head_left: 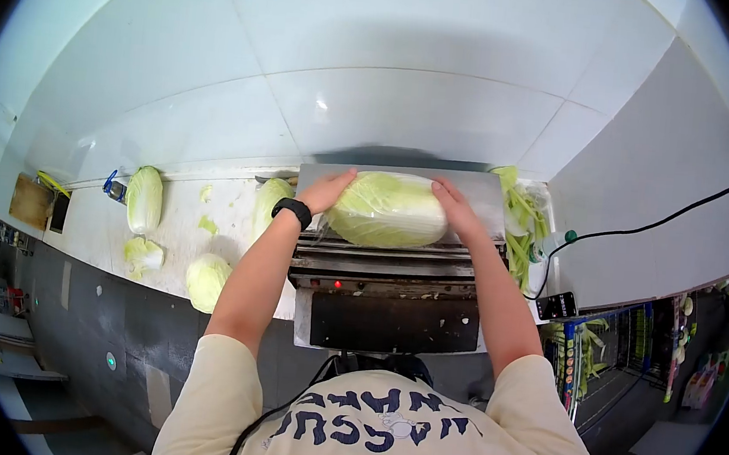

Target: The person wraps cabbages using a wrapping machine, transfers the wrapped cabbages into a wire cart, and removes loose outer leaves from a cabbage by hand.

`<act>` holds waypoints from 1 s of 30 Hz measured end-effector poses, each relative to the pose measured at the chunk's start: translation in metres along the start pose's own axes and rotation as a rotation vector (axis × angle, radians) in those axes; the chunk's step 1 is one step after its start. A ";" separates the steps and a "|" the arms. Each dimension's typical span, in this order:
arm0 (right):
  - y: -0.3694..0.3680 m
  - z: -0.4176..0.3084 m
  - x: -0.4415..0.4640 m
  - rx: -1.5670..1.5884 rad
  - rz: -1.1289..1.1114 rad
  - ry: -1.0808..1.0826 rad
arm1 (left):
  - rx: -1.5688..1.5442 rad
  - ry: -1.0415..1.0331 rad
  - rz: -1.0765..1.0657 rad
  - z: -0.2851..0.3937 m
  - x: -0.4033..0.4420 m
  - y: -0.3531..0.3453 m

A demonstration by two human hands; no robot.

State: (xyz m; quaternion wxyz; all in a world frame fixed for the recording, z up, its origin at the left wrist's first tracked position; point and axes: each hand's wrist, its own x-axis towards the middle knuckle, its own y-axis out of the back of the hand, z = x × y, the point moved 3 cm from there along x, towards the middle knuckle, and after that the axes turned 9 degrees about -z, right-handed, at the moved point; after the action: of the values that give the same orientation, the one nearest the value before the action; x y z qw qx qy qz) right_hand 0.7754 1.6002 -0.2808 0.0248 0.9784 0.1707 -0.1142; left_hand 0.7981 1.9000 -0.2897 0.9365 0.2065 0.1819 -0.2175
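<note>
A large napa cabbage (pixel 390 210) in clear film lies sideways on the metal top of a wrapping machine (pixel 389 269). At its left end is my left hand (pixel 326 191), fingers together and pressed on the cabbage; a black watch is on that wrist. My right hand (pixel 457 210) holds the opposite end, its fingertips over the upper edge. Between them the cabbage is gripped from both sides. A small red light glows on the machine's front, above a dark plate (pixel 391 323).
Left on the white counter (pixel 179 211) are an upright cabbage (pixel 144 200), a round cabbage (pixel 207 281), another beside the machine (pixel 273 205) and loose leaves. Trimmed leaves (pixel 521 220) lie right, near a phone (pixel 557 306) and black cable (pixel 641 232). A wall stands behind.
</note>
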 end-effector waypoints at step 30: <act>-0.010 -0.012 -0.078 -0.187 -0.108 0.280 | 0.099 -0.357 0.237 0.025 -0.116 -0.051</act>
State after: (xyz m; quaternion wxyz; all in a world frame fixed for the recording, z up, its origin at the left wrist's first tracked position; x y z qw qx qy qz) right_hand 0.7027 1.5851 -0.2509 0.0855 0.9675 0.2349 0.0386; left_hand 0.6825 1.8850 -0.2340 0.9615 0.2306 -0.0233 -0.1475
